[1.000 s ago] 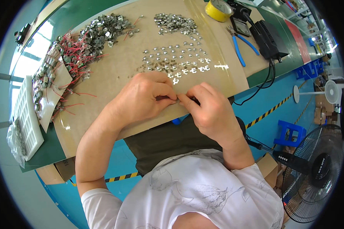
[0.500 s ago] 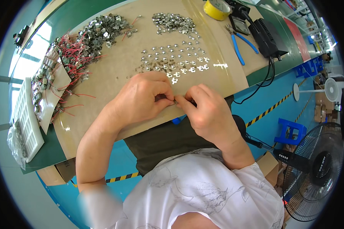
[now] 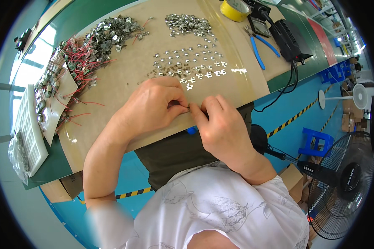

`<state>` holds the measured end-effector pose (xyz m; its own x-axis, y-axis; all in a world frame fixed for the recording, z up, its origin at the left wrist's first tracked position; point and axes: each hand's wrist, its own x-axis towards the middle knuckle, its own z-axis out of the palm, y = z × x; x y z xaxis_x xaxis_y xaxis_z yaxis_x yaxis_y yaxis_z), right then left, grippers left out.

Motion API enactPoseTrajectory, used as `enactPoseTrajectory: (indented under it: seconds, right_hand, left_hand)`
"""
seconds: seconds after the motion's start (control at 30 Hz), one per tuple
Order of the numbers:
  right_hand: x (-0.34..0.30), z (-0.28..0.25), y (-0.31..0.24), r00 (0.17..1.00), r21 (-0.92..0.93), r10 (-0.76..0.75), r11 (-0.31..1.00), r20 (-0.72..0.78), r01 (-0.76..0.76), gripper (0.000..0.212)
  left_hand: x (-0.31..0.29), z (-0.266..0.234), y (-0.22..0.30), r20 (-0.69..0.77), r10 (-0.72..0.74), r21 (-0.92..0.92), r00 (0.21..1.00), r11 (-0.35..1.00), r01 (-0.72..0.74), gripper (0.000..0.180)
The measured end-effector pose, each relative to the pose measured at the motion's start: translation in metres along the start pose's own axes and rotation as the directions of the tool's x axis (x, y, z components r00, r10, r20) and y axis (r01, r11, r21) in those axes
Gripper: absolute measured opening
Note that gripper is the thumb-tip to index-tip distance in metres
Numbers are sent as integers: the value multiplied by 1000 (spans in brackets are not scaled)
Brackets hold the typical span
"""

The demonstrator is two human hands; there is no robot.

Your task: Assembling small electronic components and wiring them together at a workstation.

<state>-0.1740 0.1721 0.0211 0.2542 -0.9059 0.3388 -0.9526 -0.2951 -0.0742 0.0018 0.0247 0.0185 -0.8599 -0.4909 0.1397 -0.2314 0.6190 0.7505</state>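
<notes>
My left hand and my right hand meet fingertip to fingertip over the near edge of a brown paper sheet. Both pinch one tiny metal part, mostly hidden by the fingers. Just beyond the hands lie rows of small silver metal clips, laid out singly on the paper. A loose heap of the same clips lies farther back.
A pile of metal parts with red wires spreads at the back left, beside a white compartment tray. Blue-handled pliers, a yellow tape roll and a black device with cable lie right. A fan and blue stool stand on the floor.
The hands stay together at the paper's near edge; the fingers have shifted only slightly around the small part.
</notes>
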Motion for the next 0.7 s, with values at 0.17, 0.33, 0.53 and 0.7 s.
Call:
enactPoseTrajectory:
  seconds: [0.17,0.33,0.53,0.7]
  right_hand:
    - [2,1,-1,1000,37,3,999,10,-3,31]
    - [-1,9,-1,998,62,6,998,-59,-2,31]
    - [0,8,-6,993,132,77,989,-86,-65,27]
    - [-2,10,-7,997,-74,-1,997,-83,-5,23]
  left_hand:
    - [-1,0,-1,1,5,-9,1000,1000,-5,6]
    - [-2,1,-1,-19,43,2,999,999,-43,6]
    - [0,0,-1,-7,62,-8,998,998,-62,7]
    - [-2,1,-3,-34,71,32,997,997,-70,8]
